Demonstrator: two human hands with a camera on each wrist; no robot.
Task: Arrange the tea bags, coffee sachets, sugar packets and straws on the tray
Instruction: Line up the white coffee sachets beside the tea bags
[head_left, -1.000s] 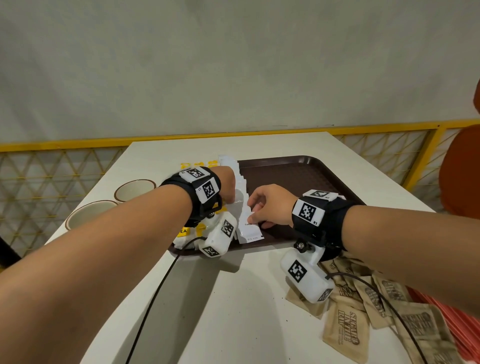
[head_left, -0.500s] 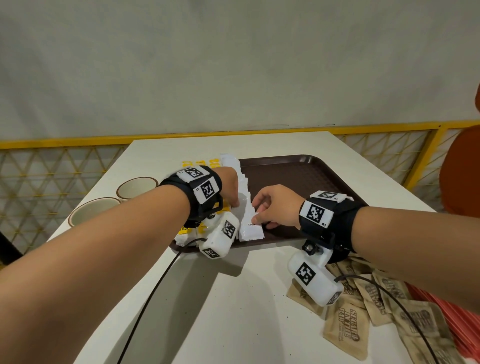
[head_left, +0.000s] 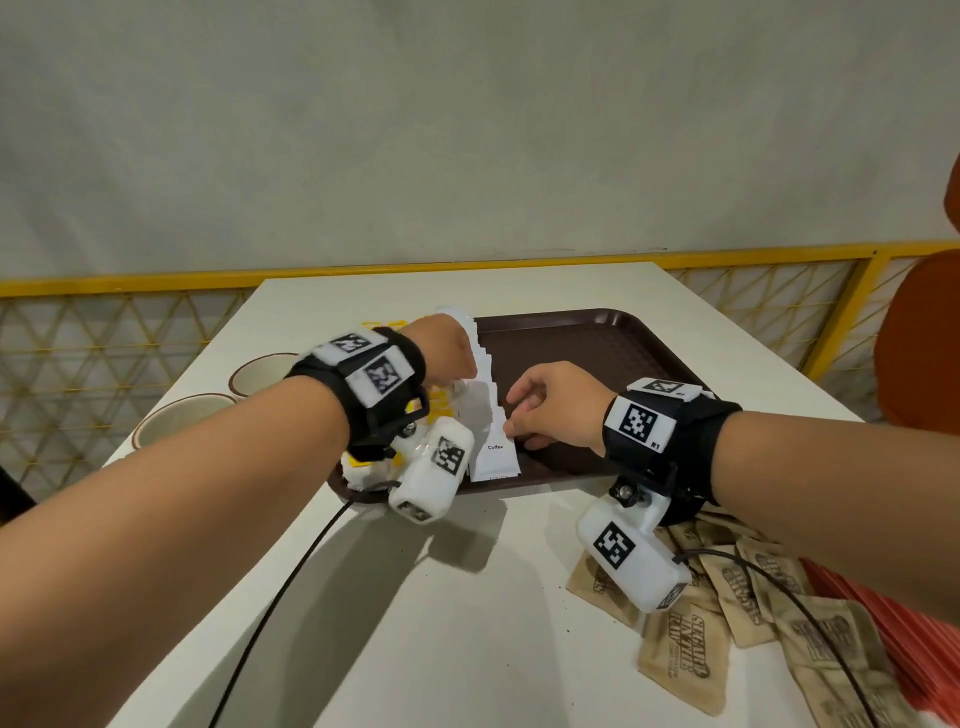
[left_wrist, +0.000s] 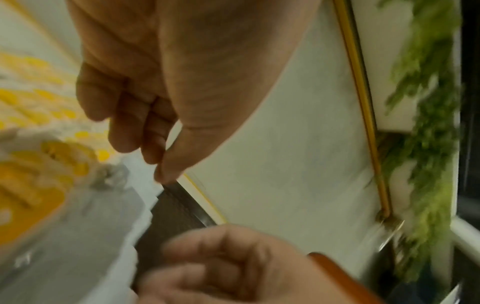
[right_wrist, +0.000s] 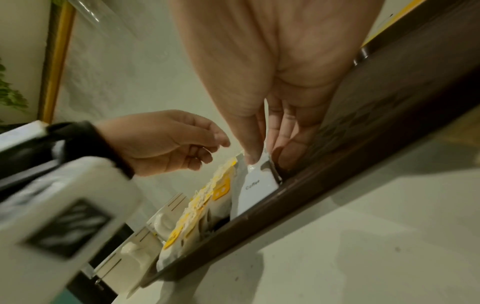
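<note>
Head view, right hand (head_left: 553, 405) pinching flat white coffee sachet (head_left: 493, 449), left hand (head_left: 447, 353) seemingly loose, ribbed brown tray (head_left: 597, 353)

Two empty cups (head_left: 223, 395) left on white table (head_left: 467, 623); yellow railing (head_left: 156, 283) behind.

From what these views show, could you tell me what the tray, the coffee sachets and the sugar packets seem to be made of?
Tray: likely moulded plastic, dark brown, with a fine textured floor and a smooth glossy rim. Coffee sachets: smooth white sachets with crimped edges, paper or film, unclear which. Sugar packets: matte brown kraft-like paper, creased, with dark print.
</note>
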